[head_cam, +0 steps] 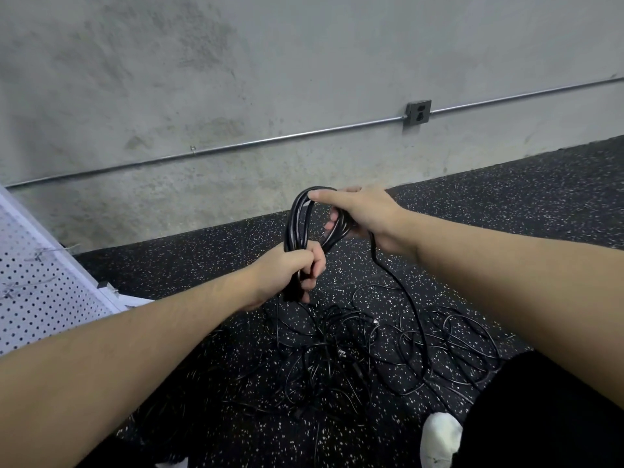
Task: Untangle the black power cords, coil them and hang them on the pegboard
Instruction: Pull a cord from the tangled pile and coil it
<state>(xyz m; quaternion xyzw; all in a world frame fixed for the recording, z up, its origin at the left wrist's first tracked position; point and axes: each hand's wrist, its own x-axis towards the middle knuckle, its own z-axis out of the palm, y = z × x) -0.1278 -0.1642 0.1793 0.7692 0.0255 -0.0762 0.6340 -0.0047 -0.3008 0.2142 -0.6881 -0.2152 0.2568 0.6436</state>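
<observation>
Speckled floor (506,204), tangled cords (354,359) lying below.
Left hand (287,275) and right hand (361,214) are both gripping one coiled cord (297,221) (tail trailing into tangle).

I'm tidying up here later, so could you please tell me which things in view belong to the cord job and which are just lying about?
Part of the job:
- black coiled power cord, gripped by left hand and right hand
- tangled pile of black cords on the floor
- white perforated metal pegboard

Just there:
- grey wall outlet box
- metal conduit pipe
- white sock
</observation>
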